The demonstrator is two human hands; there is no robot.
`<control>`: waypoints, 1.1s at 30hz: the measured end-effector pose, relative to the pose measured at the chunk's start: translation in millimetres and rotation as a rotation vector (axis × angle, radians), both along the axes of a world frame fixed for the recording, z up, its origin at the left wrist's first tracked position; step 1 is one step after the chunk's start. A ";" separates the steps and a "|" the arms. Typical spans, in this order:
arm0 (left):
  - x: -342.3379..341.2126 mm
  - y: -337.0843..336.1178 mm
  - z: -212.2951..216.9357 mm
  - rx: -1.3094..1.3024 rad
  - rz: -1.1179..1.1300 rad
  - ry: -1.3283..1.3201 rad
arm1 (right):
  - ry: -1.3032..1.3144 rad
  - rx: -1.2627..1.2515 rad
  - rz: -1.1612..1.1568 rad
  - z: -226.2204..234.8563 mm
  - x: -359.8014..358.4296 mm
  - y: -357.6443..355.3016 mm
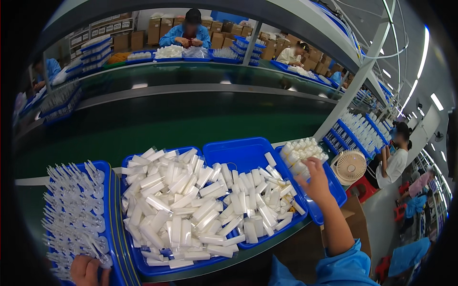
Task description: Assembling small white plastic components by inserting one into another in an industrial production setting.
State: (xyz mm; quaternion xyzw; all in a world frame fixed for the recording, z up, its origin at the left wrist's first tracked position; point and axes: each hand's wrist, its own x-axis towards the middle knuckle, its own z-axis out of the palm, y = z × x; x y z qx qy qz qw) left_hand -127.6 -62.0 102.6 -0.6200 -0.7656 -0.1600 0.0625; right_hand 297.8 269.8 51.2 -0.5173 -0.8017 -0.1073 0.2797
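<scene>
Reaching both ways from the heaped tray (164,270), the worker has one hand off each side. Left hand (86,270): left of the heaped tray, at the near end of the stem tray (109,205), fingers curled beside the round base of a clear stemmed piece (105,260). Picture edge crops it; can't tell if it's pinching that piece or just resting by it. Piece sits just beside the fingertips, on the side toward the heaped tray, its long axis tilted, thin stem pointing away from that tray toward the far left.

Right hand (314,180): well right of the heaped tray, above the small tray (338,190), thumb and fingers spread, nothing seen between them. Key relation: white cylinders (304,148) lie just past the fingertips, on the far side of the hand from the worker, bunched at the small tray's far end. Right hand clearly nearer to them; left is the only one near the stems. Single cylinder axes too jumbled to call; contact with the fingers unclear.

Between the hands: heaped tray full of wrapped white pieces (181,209), lying every which way, and touching its right side a part-filled tray (238,153). Green belt (191,114) runs beyond the heaped tray; round fan (349,167) far to its right.
</scene>
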 end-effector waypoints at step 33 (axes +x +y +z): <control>143.0 56.5 -68.8 0.379 -0.547 -1.297 | 1.460 -1.567 0.680 9.2 -125.1 -135.8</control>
